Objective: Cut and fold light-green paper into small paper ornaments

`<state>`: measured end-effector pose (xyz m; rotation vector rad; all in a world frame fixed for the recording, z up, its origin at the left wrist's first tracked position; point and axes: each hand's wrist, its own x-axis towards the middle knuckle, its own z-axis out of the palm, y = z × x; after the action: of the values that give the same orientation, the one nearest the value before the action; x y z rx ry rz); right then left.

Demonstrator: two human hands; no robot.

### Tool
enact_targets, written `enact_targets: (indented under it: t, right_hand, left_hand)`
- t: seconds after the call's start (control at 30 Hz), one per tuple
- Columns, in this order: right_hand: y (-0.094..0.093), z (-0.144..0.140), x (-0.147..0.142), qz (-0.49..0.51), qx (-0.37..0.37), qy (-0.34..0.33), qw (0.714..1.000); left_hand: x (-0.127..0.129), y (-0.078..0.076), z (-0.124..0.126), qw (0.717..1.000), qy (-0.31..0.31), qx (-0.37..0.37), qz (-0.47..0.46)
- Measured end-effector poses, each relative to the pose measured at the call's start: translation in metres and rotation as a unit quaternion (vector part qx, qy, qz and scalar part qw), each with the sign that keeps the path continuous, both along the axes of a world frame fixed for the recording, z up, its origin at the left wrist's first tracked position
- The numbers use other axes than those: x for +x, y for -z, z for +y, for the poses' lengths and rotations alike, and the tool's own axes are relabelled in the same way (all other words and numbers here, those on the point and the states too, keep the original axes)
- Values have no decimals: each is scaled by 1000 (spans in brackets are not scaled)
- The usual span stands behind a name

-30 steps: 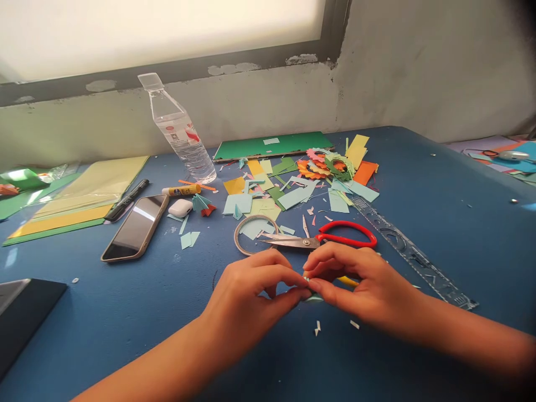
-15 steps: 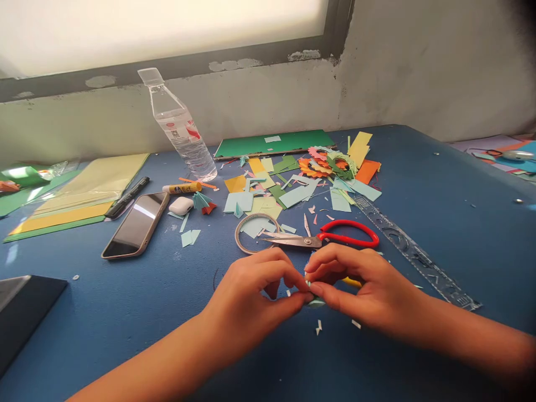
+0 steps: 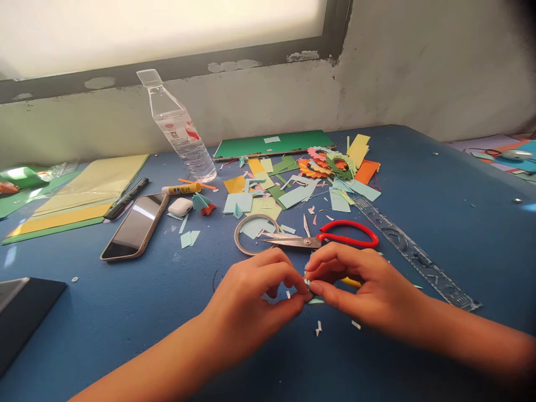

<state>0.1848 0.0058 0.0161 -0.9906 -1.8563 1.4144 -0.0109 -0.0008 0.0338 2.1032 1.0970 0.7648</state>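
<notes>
My left hand [image 3: 262, 296] and my right hand [image 3: 360, 285] meet over the blue table, thumbs and fingertips closed in a pinch. Between them is a small piece of light blue paper [image 3: 307, 283], mostly covered by the fingers. Another light blue scrap [image 3: 316, 300] shows just below the fingertips. Right behind the hands lie scissors [image 3: 310, 241] with red handles, their blades across a roll of tape [image 3: 240, 241]. Something yellow [image 3: 350, 282] shows partly under my right hand. Small white paper bits [image 3: 319, 328] are scattered nearby.
A clear ruler [image 3: 414, 254] lies to the right. Coloured paper scraps [image 3: 298, 192] and ruffled paper rings [image 3: 314, 167] spread behind the scissors. At left are a phone [image 3: 134, 226], a marker [image 3: 127, 199], a glue stick [image 3: 181, 189], a white case [image 3: 180, 207] and a water bottle [image 3: 184, 139].
The fingertips have shifted slightly around the light blue paper, and a little more of it shows between them. The other things lie as before.
</notes>
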Motion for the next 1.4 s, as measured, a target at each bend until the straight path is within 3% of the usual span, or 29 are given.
enact_targets:
  t: [0.3, 0.6, 1.0, 1.4]
  right_hand:
    - [-1, 1, 1, 19, 18, 11, 1000]
    - [-4, -1, 0, 41, 20, 7, 999]
    - [-7, -3, -2, 68, 21, 36, 997]
    - [-9, -4, -2, 71, -9, 35, 997]
  left_hand:
    - [1, -7, 1, 996, -9, -84, -6]
    - [2, -4, 1, 997, 16, -70, -33]
    - [6, -2, -3, 973, -22, -188, -128]
    - [3, 4, -4, 998, 20, 21, -64]
